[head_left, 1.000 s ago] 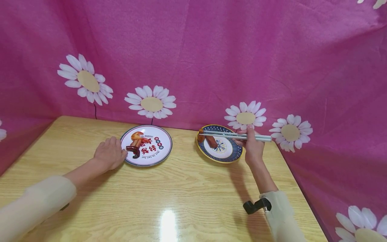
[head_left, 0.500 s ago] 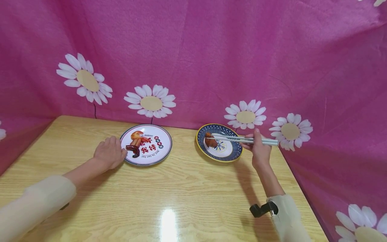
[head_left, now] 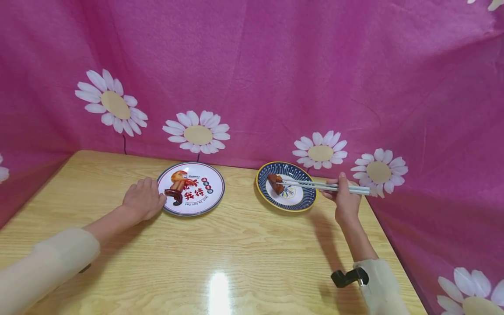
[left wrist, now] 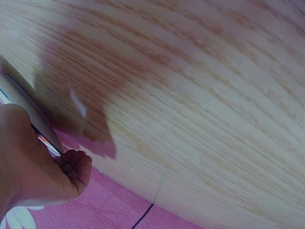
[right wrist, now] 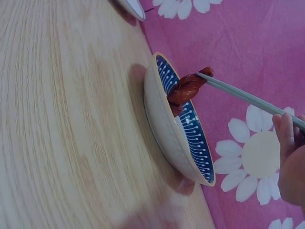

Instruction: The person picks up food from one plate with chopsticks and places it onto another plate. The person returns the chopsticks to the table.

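The right hand (head_left: 346, 202) grips slim pale-grey chopsticks (right wrist: 243, 96), tips touching glossy reddish-brown food (right wrist: 187, 89); only the right wrist view shows it jutting above the blue-patterned, yellow-rimmed bowl (right wrist: 164, 125). The left hand (head_left: 144, 199) touches a round white plate (head_left: 208, 175); whether gripping, I cannot tell.

A: How was the light in the head view?

B: Bright and fairly even, apparently from above. A white glare burned on the wooden table (head_left: 252, 249) near the bottom edge, and a soft shadow fell beside the right forearm (head_left: 357, 240).

A: And the wrist views?

B: Dimmer and cooler. In the left one a broad shadow spread beyond the left hand (left wrist: 38, 169), the grain looked hazy, and the table's edge bowed slightly. In the right one the patterned bowl (right wrist: 164, 129) cast a soft shadow, while the chopsticks (right wrist: 248, 98) looked crisp.
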